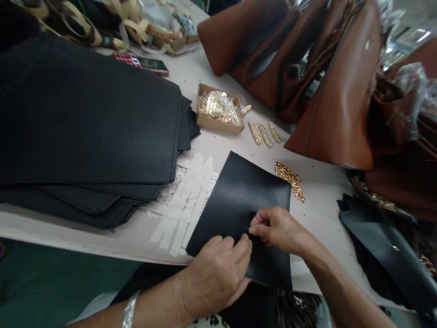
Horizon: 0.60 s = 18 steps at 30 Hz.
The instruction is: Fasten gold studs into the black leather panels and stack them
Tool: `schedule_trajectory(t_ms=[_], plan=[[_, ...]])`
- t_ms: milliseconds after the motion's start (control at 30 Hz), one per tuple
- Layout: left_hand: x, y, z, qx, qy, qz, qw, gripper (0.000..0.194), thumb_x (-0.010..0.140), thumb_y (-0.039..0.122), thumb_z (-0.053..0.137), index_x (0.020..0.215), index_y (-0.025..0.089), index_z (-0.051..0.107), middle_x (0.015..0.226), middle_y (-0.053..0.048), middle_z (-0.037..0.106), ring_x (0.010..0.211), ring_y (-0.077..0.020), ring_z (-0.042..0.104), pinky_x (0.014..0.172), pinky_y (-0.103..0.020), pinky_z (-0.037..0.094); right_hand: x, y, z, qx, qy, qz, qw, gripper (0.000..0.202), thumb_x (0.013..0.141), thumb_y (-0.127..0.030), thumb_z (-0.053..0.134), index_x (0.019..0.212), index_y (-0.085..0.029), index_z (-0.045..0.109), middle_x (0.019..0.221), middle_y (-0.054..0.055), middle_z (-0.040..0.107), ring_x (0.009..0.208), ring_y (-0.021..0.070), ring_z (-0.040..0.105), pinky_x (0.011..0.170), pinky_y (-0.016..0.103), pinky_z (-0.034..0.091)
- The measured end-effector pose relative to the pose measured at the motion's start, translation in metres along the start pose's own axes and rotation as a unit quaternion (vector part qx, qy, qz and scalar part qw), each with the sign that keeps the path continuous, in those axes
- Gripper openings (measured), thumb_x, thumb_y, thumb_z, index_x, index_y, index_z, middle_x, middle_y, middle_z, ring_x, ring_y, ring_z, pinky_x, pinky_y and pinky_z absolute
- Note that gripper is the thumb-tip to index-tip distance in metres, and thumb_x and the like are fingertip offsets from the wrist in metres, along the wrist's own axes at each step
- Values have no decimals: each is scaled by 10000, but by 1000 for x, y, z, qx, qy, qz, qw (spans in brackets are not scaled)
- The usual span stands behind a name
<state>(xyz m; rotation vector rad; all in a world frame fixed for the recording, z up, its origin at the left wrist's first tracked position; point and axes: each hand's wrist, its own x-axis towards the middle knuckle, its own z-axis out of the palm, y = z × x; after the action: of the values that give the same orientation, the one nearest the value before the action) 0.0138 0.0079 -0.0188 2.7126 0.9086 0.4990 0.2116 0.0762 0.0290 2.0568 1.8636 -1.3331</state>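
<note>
A smooth black leather piece (pixel 252 187) lies at a slant near the table's front edge, its near side reaching past that edge. My left hand (pixel 223 269) holds its near edge, with the fingers curled on top and the thumb lower at the rim. Close by, my right hand (pixel 278 228) pinches thumb and forefinger together at the leather's middle; whatever is between them is too small to make out. A pile of small gold metal fittings (pixel 288 178) lies just beyond the leather's right corner.
Black leather panels (pixel 88 118) are stacked on the left. Behind are a cardboard box (pixel 218 123) of gold parts, gold strips (pixel 264 135) and a phone (pixel 153 65). Brown leather bags (pixel 341 100) stand at the back right; black pieces with a gold fitting (pixel 382 246) lie right.
</note>
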Motion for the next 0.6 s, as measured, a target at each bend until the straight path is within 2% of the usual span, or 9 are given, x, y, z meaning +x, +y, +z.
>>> schedule_trajectory(t_ms=[167, 267, 367, 433, 467, 533, 567, 600], plan=[[1, -1, -1, -3, 2, 3, 1000, 493, 938, 402, 484, 1293, 65, 541, 1284, -117, 633, 836, -230, 582, 677, -383, 472, 5, -12, -6, -40, -10, 12, 999, 96, 737, -266, 688, 701, -186, 647, 556, -27, 604, 508, 113, 554, 472, 220, 357], [0, -1, 0, 0, 26, 3, 1000, 424, 933, 305, 465, 1277, 80, 566, 1237, -112, 663, 827, -234, 604, 669, -383, 476, 2, -17, -5, -62, 22, 1, 998, 97, 705, -254, 729, 681, -190, 660, 573, -27, 620, 525, 112, 548, 482, 222, 352], [-1, -2, 4, 9, 72, 8, 997, 358, 903, 162, 443, 1208, 112, 624, 1131, -86, 713, 779, -219, 623, 639, -362, 475, -3, -11, -3, -20, 64, -20, 998, 151, 667, -286, 784, 730, -193, 682, 592, -33, 630, 539, 118, 555, 491, 223, 367], [0, -4, 5, 19, 117, 17, 993, 361, 889, 118, 429, 1177, 122, 646, 1085, -82, 730, 767, -213, 637, 644, -353, 488, -8, 0, -5, 18, 129, -64, 989, 161, 699, -303, 768, 802, -199, 700, 657, -21, 659, 596, 131, 591, 555, 234, 428], [0, -5, 5, 24, 139, 20, 990, 364, 886, 114, 425, 1172, 124, 651, 1076, -84, 734, 774, -214, 645, 656, -352, 499, -11, 7, -8, 27, 190, -93, 977, 158, 726, -303, 745, 842, -202, 707, 739, 0, 686, 684, 150, 625, 632, 252, 468], [-2, -9, 6, 27, 171, 29, 984, 371, 885, 112, 424, 1179, 128, 650, 1074, -91, 736, 793, -213, 662, 674, -344, 520, -19, 23, -16, 40, 342, -129, 930, 207, 757, -297, 706, 944, -210, 717, 986, 59, 700, 947, 207, 635, 827, 323, 491], [-3, -11, 7, 26, 176, 33, 983, 379, 882, 103, 422, 1186, 130, 647, 1072, -91, 737, 801, -208, 669, 684, -335, 530, -23, 31, -20, 58, 400, -123, 907, 272, 749, -299, 707, 1008, -217, 718, 1099, 77, 678, 1039, 232, 606, 886, 360, 480], [-5, -14, 8, 22, 173, 39, 984, 390, 878, 91, 420, 1194, 136, 644, 1072, -89, 738, 812, -202, 677, 696, -324, 540, -28, 37, -23, 106, 419, -102, 896, 363, 725, -296, 723, 1082, -229, 710, 1167, 81, 656, 1070, 247, 590, 905, 385, 475]])
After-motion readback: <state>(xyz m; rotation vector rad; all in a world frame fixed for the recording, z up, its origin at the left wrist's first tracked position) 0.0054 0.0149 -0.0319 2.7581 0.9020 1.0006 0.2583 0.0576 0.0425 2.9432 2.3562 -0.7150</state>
